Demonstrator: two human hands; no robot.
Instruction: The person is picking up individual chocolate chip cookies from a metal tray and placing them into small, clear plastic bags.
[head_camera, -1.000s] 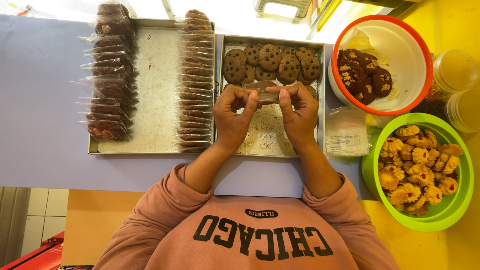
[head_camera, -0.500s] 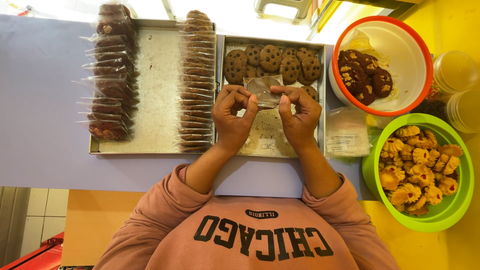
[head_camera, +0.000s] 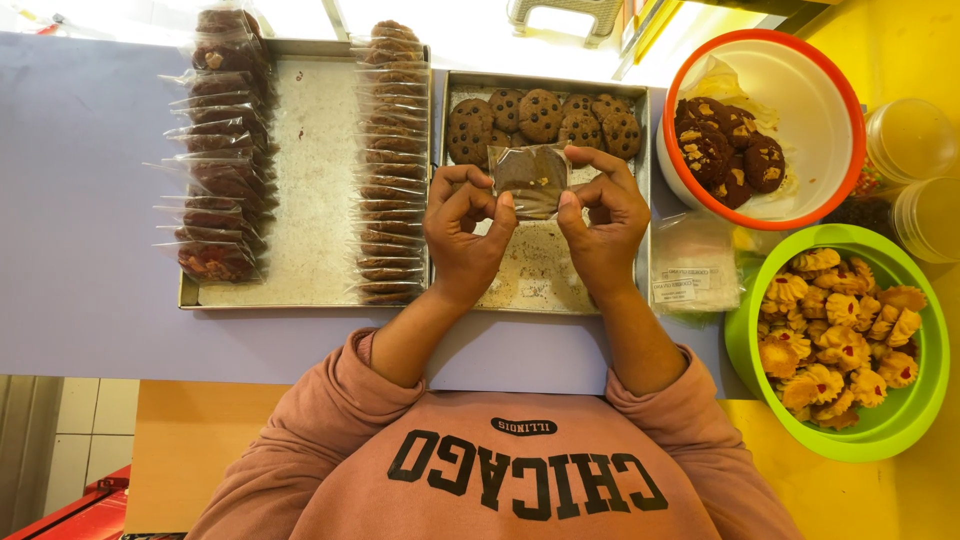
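Note:
My left hand (head_camera: 465, 235) and my right hand (head_camera: 602, 222) pinch the two sides of a small clear plastic bag (head_camera: 530, 180) with a dark chocolate cookie inside. They hold it flat between them, above a metal tray (head_camera: 642, 190). Several bare chocolate chip cookies (head_camera: 540, 115) lie along that tray's far edge, just beyond the bag. Crumbs cover the tray bottom under my hands.
A second metal tray (head_camera: 315, 180) on the left holds two rows of bagged cookies (head_camera: 390, 160). A white bowl with an orange rim (head_camera: 800, 90) holds chocolate cookies. A green bowl (head_camera: 900, 420) holds yellow jam-centred cookies. Empty clear bags (head_camera: 692, 265) and clear tubs (head_camera: 910, 140) sit at the right.
The bagged cookie was low between my closed fingers; now both hands have spread it out and lifted it a little toward the far cookies.

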